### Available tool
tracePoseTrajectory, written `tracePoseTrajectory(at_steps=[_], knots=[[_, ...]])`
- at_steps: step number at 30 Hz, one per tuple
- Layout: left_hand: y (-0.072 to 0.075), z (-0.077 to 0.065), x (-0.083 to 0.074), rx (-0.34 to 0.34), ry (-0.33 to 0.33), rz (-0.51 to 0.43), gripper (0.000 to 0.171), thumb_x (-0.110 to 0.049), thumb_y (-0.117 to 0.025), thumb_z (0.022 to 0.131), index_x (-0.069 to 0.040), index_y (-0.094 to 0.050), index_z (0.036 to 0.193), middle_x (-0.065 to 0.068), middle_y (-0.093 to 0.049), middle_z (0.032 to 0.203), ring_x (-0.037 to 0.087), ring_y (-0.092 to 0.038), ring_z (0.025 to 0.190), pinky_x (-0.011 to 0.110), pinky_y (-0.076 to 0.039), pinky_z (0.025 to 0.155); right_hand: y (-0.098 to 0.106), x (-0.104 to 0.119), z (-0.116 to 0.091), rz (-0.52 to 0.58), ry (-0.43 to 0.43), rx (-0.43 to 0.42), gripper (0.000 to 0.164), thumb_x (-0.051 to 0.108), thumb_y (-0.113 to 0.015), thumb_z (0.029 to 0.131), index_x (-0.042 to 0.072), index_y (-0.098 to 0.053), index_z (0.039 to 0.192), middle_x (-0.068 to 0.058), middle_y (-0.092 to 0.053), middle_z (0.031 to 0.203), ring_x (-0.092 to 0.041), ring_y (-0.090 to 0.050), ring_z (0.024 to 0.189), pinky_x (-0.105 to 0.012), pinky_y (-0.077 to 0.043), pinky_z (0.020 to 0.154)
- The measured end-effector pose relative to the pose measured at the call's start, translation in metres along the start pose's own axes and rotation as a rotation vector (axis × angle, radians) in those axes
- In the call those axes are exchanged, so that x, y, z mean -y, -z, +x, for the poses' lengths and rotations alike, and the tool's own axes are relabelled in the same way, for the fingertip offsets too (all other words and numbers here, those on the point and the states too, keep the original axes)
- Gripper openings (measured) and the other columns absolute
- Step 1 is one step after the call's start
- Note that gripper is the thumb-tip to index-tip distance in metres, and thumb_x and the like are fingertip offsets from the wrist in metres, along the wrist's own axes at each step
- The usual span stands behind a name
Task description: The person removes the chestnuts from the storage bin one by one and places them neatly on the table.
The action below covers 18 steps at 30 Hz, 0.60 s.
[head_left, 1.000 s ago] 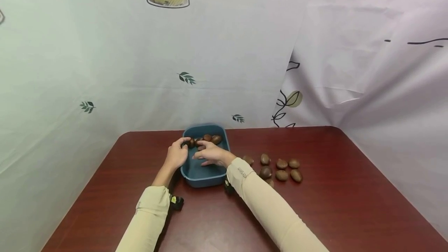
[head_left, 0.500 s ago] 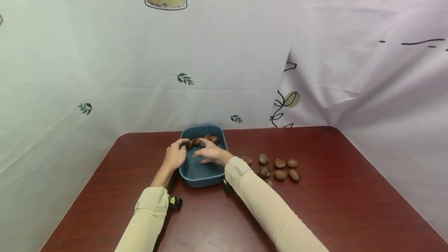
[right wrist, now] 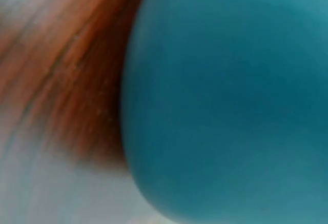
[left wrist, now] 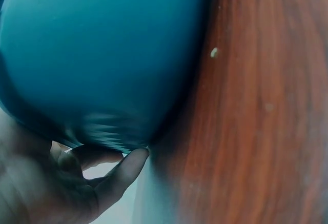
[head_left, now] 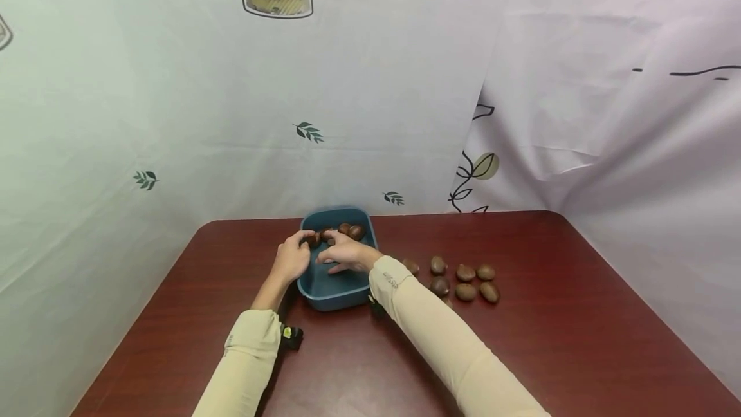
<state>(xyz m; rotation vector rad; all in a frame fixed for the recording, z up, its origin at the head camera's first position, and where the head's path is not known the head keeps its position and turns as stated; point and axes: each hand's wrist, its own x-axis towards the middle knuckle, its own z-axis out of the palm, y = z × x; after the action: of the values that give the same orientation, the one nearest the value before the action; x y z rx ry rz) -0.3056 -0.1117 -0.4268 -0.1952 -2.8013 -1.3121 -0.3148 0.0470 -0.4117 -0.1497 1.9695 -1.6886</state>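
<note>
A blue plastic box (head_left: pixel 330 303) stands at the back of the table with several brown chestnuts (head_left: pixel 356 233) along its far end. At the box's left side, my left hand (head_left: pixel 291 259) grips the wall; its index finger reaches over the rim beside a chestnut (head_left: pixel 314 240). In the left wrist view the thumb (left wrist: pixel 128 170) lies along the edge of the box and other fingers go behind the wall. Inside the box, my right hand (head_left: pixel 347 253) has its fingers spread, the uppermost by a chestnut (head_left: pixel 332 242). The right wrist view shows only the box's outer wall (right wrist: pixel 225 106).
To the right of the box, several more chestnuts (head_left: pixel 466 291) lie on the red-brown table (head_left: pixel 556 333), some partly behind the right sleeve (head_left: pixel 440 333). A white patterned cloth (head_left: pixel 376 82) hangs behind the table.
The right hand has shifted slightly left within the box, and the chestnuts at the far end have moved a little. The left hand stays at the rim. The head view sways slightly.
</note>
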Motion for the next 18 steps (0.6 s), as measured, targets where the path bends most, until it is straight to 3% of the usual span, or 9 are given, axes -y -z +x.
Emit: tracePoseTrajectory(at_steps=[4, 10, 18], knots=[[0.0005, -0.0002, -0.0005, 0.009, 0.003, 0.005, 0.044, -0.011, -0.033, 0.102, -0.008, -0.053, 0.141, 0.014, -0.054, 0.074, 0.014, -0.031, 0.045, 0.035, -0.037, 0.056, -0.0019, 0.0016, 0.0015, -0.039, 0.002, 0.017, 0.089, -0.003, -0.065, 0.086, 0.011, -0.018, 0.159, -0.015, -0.017, 0.163, -0.034, -0.049, 0.131, -0.046, -0.052, 0.091], [-0.0004, -0.0007, -0.0014, 0.009, -0.014, 0.017, 0.045, -0.010, -0.035, 0.100, -0.006, -0.053, 0.141, 0.022, -0.064, 0.113, 0.015, -0.031, 0.046, 0.035, -0.037, 0.057, -0.0046, 0.0030, 0.0029, -0.075, 0.021, 0.057, 0.087, -0.008, -0.064, 0.085, 0.009, -0.019, 0.158, -0.014, -0.015, 0.164, -0.030, -0.048, 0.130, -0.048, -0.050, 0.094], [-0.0004, -0.0020, -0.0030, -0.014, -0.030, 0.042, 0.044, -0.009, -0.036, 0.100, -0.005, -0.054, 0.140, 0.020, -0.064, 0.117, 0.016, -0.032, 0.050, 0.036, -0.039, 0.061, -0.0033, 0.0013, 0.0051, -0.075, 0.060, 0.056, 0.080, -0.008, -0.062, 0.086, 0.009, -0.027, 0.156, -0.015, -0.022, 0.161, -0.028, -0.057, 0.114, -0.047, -0.052, 0.090]])
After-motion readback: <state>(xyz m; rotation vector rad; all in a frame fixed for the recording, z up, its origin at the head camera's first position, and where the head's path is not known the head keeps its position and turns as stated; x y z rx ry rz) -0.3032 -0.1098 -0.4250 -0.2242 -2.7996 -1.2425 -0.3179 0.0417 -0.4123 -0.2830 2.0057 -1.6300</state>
